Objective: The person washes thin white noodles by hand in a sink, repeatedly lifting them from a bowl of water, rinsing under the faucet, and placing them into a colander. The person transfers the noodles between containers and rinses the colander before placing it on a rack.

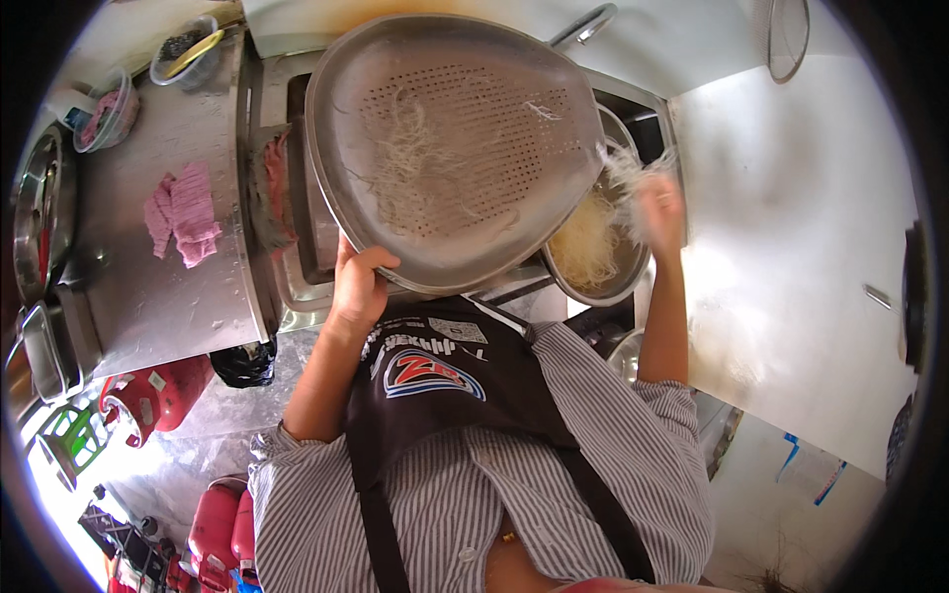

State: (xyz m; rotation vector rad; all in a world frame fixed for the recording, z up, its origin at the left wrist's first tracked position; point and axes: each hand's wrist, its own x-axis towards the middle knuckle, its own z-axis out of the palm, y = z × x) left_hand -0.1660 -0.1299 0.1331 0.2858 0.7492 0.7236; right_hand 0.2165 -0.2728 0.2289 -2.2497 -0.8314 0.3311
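Note:
My left hand [359,278] grips the lower left rim of a large metal strainer pan [460,256], thumb over the edge. The pan is tilted and has a perforated bottom. Thin pale strands, like vermicelli, lie in a loose clump [408,156] across its holes. Off the pan's narrow right end, my right hand [660,207] is blurred and closed around a bunch of similar whitish strands [634,174]. Below that hand, partly hidden by the pan, a metal bowl [604,296] holds a yellowish heap of strands [586,244].
A sink [319,293] with a faucet [589,26] lies beneath the pan. To the left, pink cloths [185,211] and plastic tubs [111,115] sit on a steel counter [126,296]. Red gas cylinders [167,400] stand below it. A white wall [786,259] bounds the right side.

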